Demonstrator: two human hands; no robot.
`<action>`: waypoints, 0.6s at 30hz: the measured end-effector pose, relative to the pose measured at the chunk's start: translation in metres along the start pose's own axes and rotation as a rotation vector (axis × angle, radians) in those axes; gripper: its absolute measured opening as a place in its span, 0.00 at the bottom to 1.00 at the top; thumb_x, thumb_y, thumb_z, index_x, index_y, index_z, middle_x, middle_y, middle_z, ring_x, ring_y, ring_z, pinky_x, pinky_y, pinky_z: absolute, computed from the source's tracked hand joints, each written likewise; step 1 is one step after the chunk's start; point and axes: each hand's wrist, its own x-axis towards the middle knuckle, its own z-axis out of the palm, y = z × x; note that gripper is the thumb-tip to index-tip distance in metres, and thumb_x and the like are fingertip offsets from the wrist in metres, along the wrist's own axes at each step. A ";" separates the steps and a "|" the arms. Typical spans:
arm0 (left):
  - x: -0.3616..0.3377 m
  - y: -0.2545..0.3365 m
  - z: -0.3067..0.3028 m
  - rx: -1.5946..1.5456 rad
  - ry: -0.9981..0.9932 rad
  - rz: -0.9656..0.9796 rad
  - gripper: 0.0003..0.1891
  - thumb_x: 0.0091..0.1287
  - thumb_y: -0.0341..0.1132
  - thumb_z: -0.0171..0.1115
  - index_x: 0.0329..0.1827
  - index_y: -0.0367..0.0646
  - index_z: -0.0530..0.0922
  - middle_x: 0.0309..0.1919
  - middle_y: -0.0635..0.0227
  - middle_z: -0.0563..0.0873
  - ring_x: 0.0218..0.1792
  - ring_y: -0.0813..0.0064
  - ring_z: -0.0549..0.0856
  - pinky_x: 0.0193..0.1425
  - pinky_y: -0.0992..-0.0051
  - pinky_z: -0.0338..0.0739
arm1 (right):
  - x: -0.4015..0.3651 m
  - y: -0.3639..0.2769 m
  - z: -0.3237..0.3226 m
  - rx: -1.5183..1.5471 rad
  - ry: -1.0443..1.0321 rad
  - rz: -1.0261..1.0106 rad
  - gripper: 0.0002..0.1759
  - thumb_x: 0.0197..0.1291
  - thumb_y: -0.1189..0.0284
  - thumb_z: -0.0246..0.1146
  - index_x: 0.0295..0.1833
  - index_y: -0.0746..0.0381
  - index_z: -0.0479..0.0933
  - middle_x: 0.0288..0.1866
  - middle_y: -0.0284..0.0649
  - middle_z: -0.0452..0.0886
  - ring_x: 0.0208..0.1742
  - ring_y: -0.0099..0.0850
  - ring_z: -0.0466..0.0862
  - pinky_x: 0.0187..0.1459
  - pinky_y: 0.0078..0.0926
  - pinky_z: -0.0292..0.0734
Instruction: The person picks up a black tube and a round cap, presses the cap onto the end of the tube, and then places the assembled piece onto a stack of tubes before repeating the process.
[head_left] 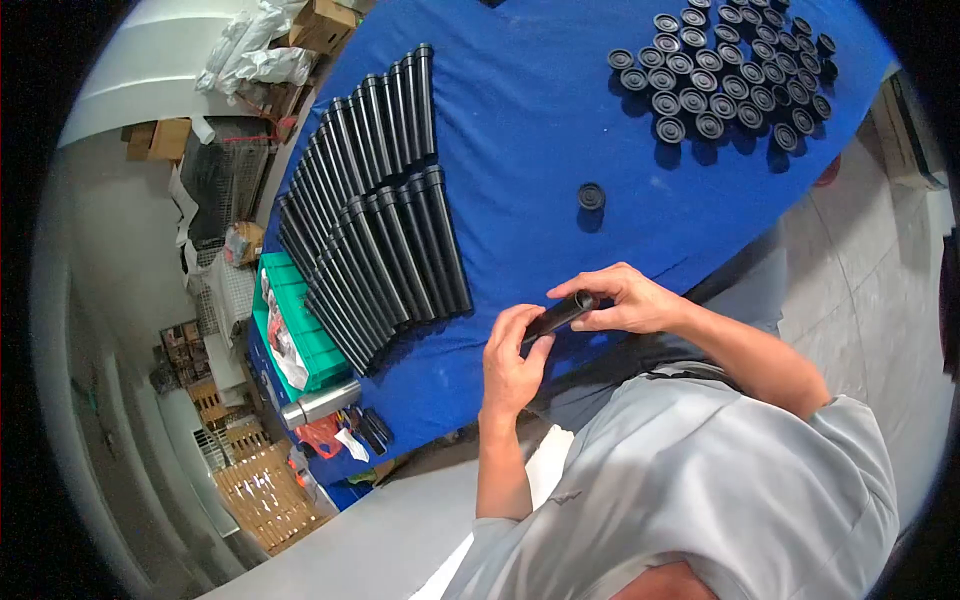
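Note:
A short-looking black tube (562, 314) is between my two hands at the table's near edge, its hollow open end tilted up toward my right. My left hand (513, 362) is wrapped around its lower left part. The fingers and thumb of my right hand (632, 302) close around the rim of the open end. A single round black cap (591, 196) lies on the blue cloth beyond my right hand. To the left, several black tubes (400, 255) lie side by side in two rows, with thicker ends pointing away from me.
A cluster of round black caps (709, 82) stands at the far right of the blue cloth (530, 130). At the left edge are a green crate (312, 335), a silvery roll (322, 404) and small dark tools (373, 432). Cardboard boxes (322, 25) stand beyond the table.

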 end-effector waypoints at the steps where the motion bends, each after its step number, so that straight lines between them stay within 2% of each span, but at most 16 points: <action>1: 0.001 0.002 -0.004 0.013 -0.033 0.015 0.18 0.62 0.23 0.70 0.56 0.34 0.83 0.50 0.55 0.86 0.54 0.59 0.87 0.62 0.66 0.80 | -0.001 0.001 0.001 0.007 0.004 -0.009 0.25 0.64 0.70 0.74 0.67 0.59 0.83 0.35 0.33 0.86 0.33 0.19 0.80 0.37 0.25 0.76; 2: 0.001 0.003 -0.007 0.027 -0.063 0.030 0.18 0.63 0.24 0.70 0.57 0.34 0.83 0.52 0.54 0.85 0.55 0.59 0.86 0.63 0.66 0.80 | -0.001 0.002 0.001 0.013 0.008 -0.020 0.25 0.64 0.70 0.74 0.67 0.59 0.83 0.35 0.33 0.86 0.33 0.19 0.80 0.37 0.25 0.76; 3: 0.001 -0.001 -0.009 0.039 -0.107 0.018 0.21 0.64 0.25 0.70 0.61 0.38 0.83 0.55 0.56 0.82 0.55 0.56 0.85 0.58 0.63 0.81 | -0.001 0.003 0.001 0.022 0.003 -0.018 0.25 0.64 0.70 0.74 0.66 0.59 0.83 0.35 0.33 0.86 0.33 0.19 0.80 0.37 0.25 0.76; 6: 0.004 0.002 -0.014 0.004 -0.170 0.001 0.20 0.66 0.25 0.70 0.61 0.38 0.83 0.53 0.57 0.83 0.54 0.58 0.85 0.58 0.64 0.81 | -0.002 0.007 0.001 0.065 0.004 -0.012 0.24 0.64 0.70 0.74 0.65 0.59 0.83 0.36 0.33 0.86 0.34 0.19 0.81 0.38 0.24 0.77; 9: 0.005 0.003 -0.016 -0.099 -0.150 -0.061 0.19 0.66 0.26 0.70 0.61 0.39 0.83 0.51 0.56 0.84 0.53 0.58 0.86 0.58 0.64 0.81 | -0.002 0.010 0.001 0.114 0.016 -0.004 0.23 0.63 0.70 0.74 0.64 0.60 0.83 0.36 0.32 0.86 0.34 0.18 0.81 0.38 0.23 0.78; 15: 0.005 -0.002 -0.007 0.097 -0.042 -0.018 0.19 0.64 0.26 0.72 0.59 0.37 0.83 0.53 0.56 0.87 0.53 0.60 0.88 0.58 0.66 0.81 | -0.003 0.006 -0.001 0.076 -0.017 0.016 0.21 0.63 0.72 0.74 0.62 0.62 0.84 0.35 0.33 0.85 0.34 0.18 0.81 0.38 0.22 0.78; 18: 0.006 0.000 -0.010 0.057 -0.127 -0.085 0.18 0.63 0.26 0.72 0.57 0.36 0.83 0.51 0.54 0.88 0.52 0.60 0.89 0.58 0.67 0.81 | -0.004 0.002 -0.003 0.046 0.003 0.010 0.20 0.63 0.71 0.74 0.60 0.62 0.84 0.35 0.32 0.85 0.34 0.18 0.81 0.39 0.23 0.79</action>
